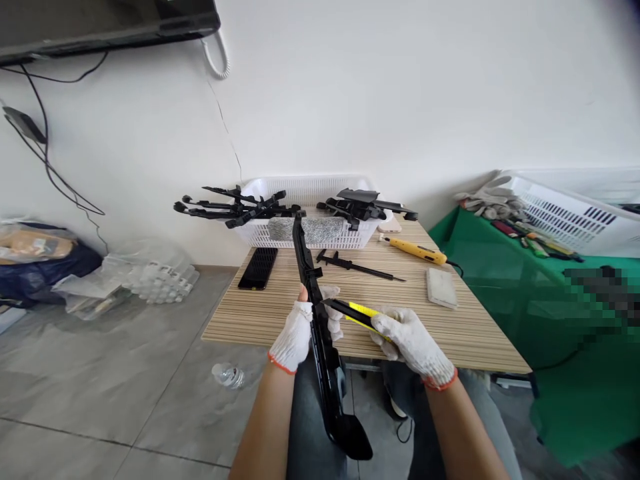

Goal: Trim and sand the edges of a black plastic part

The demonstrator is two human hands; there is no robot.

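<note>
In a white knit glove, my left hand (295, 333) is wrapped round a long black plastic part (326, 363). The part stands on a slant over the table's front edge, its wide glossy end low over my legs. A yellow and black utility knife (361, 315) is gripped in my right hand (407, 337), also gloved. Its tip points left and meets or nearly meets the middle of the part; I cannot tell whether it touches. Behind, a white basket (255, 235) carries several similar black parts (245, 205) laid across its rim.
On the striped wooden table (280, 313) lie a phone (258, 268), a black caliper (357, 267), a yellow corded tool (417, 251) and a pale square block (441, 287). Right stands a green-covered table (480, 287) with gloves and tools. A plastic bottle (228, 375) lies on the floor.
</note>
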